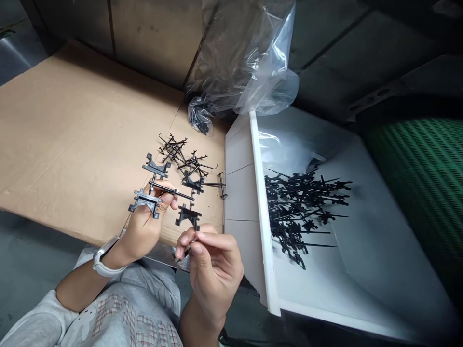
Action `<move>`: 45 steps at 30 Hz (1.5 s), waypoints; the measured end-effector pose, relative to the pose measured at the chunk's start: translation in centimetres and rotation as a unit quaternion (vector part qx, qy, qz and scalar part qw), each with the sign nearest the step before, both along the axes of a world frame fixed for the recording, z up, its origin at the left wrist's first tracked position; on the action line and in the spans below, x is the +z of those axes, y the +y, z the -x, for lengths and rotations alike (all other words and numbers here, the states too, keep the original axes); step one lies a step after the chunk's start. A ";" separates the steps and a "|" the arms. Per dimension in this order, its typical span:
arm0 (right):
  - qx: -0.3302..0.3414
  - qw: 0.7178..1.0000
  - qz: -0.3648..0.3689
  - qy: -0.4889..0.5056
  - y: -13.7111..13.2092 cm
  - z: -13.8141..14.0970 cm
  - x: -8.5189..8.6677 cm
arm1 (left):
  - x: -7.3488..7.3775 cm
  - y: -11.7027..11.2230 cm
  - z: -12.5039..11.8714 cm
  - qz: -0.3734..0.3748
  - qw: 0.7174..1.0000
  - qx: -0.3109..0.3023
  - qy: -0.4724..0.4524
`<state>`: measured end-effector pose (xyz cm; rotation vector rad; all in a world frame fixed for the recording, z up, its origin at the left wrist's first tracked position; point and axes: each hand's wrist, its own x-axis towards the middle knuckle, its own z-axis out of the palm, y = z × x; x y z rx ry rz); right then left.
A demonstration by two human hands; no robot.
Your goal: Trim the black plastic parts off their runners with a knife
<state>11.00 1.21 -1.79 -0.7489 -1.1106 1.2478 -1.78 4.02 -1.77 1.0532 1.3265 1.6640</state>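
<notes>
Where cardboard (90, 144) meets a white bin (268, 270), left grip (144, 233) clamps a black frame (167, 188); right grip (217, 270) unclear.

A flat sheet of brown cardboard (83, 125) forms the work surface. Slender black parts (175, 149) lie on it in a loose, crossed heap near its right edge. Behind the heap, a clear plastic bag (198, 112) rests its lower end on the cardboard. Alongside, a white bin (265, 231) carries piled black pieces (298, 195).
</notes>
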 end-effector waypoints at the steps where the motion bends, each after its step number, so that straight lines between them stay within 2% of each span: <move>1: -0.001 1.000 0.000 0.000 0.0 0.0 0.0 | 0.0 0.0 0.0 -0.004 1.000 0.001 -0.004; 13: -0.064 0.998 -0.003 0.009 0.3 0.3 -0.2 | -1.7 -0.6 0.0 -0.078 0.994 0.036 -0.071; 24: -0.089 0.996 -0.014 0.002 0.2 0.8 -0.3 | -1.5 -1.2 -0.4 -0.120 0.988 0.029 -0.094; 31: -0.109 0.991 -0.074 -0.037 0.0 0.8 -0.1 | -0.6 -2.2 -1.2 -0.137 0.987 -0.010 -0.082; 39: -0.103 0.991 -0.088 -0.023 0.0 0.9 -0.3 | -1.3 -3.0 -1.1 -0.134 0.988 -0.033 -0.075; 45: -0.100 0.990 -0.091 -0.034 0.0 0.7 -0.3 | -0.4 -2.9 -2.1 -0.133 0.982 -0.064 -0.117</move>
